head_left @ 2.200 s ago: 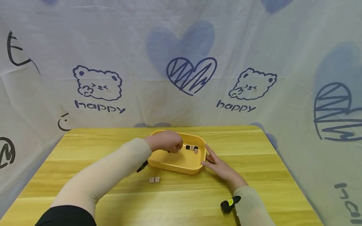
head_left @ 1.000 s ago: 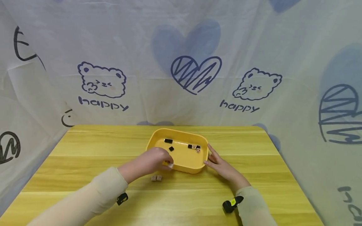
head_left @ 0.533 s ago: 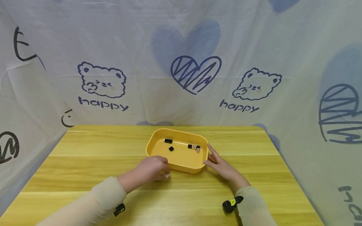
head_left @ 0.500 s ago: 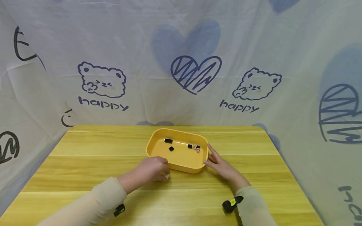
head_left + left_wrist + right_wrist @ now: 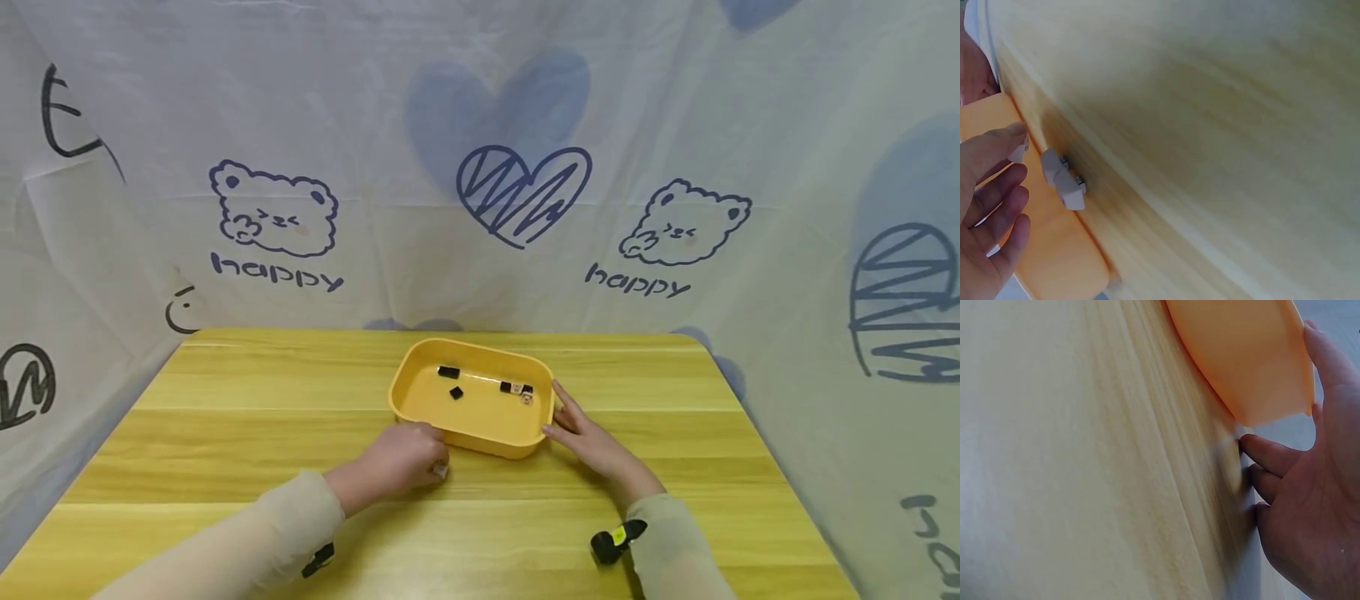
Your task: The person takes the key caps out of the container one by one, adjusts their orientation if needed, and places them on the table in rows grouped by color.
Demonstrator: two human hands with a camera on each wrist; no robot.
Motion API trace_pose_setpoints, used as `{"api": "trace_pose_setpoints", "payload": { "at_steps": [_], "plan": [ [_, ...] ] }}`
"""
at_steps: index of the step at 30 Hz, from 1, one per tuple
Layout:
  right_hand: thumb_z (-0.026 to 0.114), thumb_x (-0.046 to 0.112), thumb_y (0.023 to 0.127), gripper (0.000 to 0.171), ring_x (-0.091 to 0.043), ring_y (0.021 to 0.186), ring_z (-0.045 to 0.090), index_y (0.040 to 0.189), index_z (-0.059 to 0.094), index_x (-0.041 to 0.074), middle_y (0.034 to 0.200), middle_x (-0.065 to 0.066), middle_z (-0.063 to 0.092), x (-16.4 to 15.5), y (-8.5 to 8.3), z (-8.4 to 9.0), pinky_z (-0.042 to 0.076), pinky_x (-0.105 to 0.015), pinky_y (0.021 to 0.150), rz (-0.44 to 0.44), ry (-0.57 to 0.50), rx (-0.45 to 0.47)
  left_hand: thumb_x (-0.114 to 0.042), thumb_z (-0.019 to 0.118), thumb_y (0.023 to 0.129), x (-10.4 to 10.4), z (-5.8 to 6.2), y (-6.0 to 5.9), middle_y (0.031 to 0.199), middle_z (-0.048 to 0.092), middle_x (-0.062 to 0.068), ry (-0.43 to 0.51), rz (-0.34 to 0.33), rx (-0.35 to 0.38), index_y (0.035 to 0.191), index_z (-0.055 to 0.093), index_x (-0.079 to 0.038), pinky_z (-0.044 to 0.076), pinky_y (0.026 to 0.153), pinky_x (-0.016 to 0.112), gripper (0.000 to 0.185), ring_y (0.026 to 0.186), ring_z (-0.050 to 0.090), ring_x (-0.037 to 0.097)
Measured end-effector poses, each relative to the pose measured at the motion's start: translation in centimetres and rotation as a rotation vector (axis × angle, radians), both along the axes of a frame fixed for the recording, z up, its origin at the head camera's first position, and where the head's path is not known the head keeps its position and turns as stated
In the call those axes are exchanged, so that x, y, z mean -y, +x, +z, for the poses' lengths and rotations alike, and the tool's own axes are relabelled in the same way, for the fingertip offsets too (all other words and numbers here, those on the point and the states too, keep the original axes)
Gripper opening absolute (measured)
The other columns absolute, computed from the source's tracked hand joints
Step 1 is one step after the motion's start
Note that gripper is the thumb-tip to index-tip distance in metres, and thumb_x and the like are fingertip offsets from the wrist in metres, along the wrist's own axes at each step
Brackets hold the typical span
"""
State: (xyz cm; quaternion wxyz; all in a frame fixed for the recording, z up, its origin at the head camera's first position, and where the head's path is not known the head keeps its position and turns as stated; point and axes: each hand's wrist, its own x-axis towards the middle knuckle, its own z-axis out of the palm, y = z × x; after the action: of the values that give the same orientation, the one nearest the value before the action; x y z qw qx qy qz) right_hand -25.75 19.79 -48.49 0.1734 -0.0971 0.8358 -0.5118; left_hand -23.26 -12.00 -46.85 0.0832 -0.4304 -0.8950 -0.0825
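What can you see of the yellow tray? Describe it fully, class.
The yellow tray is a shallow, rounded-rectangle dish of plastic-looking material, upright near the middle of the wooden table. Several small black and pale pieces lie inside. The right hand rests against its right side; the left hand lies by its front-left corner.

Table (image 5: 225,433) – pale wood grain, low sheen; tray (image 5: 480,437) – smooth yellow plastic; backdrop (image 5: 480,125) – thin printed cloth, creased.

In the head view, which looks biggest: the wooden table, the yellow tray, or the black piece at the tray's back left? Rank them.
1. Wooden table: largest by far.
2. Yellow tray: a small part of the tabletop.
3. Black piece: tiny, lying inside the tray.
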Motion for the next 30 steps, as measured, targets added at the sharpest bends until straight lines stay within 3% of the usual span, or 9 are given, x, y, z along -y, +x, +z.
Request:
{"api": "trace_pose_setpoints", "payload": {
  "at_steps": [5, 11, 21, 30],
  "plan": [
    [0.058, 0.036, 0.099, 0.080, -0.040, 0.141, 0.024, 0.157, 0.003, 0.034, 0.154, -0.027, 0.024, -0.5, -0.7, -1.6, 0.022, -0.061, 0.109, -0.009, 0.008, -0.032, -0.007, 0.072, 0.072, -0.1, -0.7, 0.0, 0.067, 0.046, -0.010, -0.005, 0.027, -0.016, 0.063, 0.058, -0.020, 0.037, 0.051, 0.021, 0.021, 0.058, 0.039, 0.006],
    [0.058, 0.039, 0.098, 0.080, -0.038, 0.141, 0.026, 0.157, 0.004, 0.036, 0.153, -0.026, 0.026, -0.5, -0.8, -1.8, 0.021, -0.059, 0.110, -0.003, 0.011, -0.047, -0.005, 0.068, 0.071, 0.1, -1.4, -0.2, 0.066, 0.042, -0.010, -0.003, 0.062, 0.003, 0.060, 0.050, -0.022, 0.032, 0.050, 0.022, 0.028, 0.058, 0.035, 0.007],
    [0.058, 0.036, 0.098, 0.079, -0.037, 0.141, 0.026, 0.157, 0.005, 0.036, 0.153, -0.025, 0.028, -0.4, -0.8, -1.9, 0.020, -0.059, 0.111, -0.004, 0.001, -0.044, -0.004, 0.072, 0.072, 0.2, -1.3, -0.2, 0.067, 0.046, -0.009, -0.013, 0.074, 0.031, 0.062, 0.058, -0.020, 0.036, 0.051, 0.023, 0.023, 0.058, 0.038, 0.008],
    [0.058, 0.038, 0.098, 0.080, -0.037, 0.141, 0.028, 0.157, 0.004, 0.034, 0.154, -0.025, 0.027, -0.6, -0.8, -1.9, 0.022, -0.059, 0.110, -0.014, 0.034, -0.047, -0.009, 0.077, 0.072, 0.4, -1.3, -0.3, 0.069, 0.052, -0.009, -0.019, 0.056, 0.001, 0.067, 0.065, -0.019, 0.043, 0.054, 0.025, 0.017, 0.060, 0.045, 0.008]
  ]
}}
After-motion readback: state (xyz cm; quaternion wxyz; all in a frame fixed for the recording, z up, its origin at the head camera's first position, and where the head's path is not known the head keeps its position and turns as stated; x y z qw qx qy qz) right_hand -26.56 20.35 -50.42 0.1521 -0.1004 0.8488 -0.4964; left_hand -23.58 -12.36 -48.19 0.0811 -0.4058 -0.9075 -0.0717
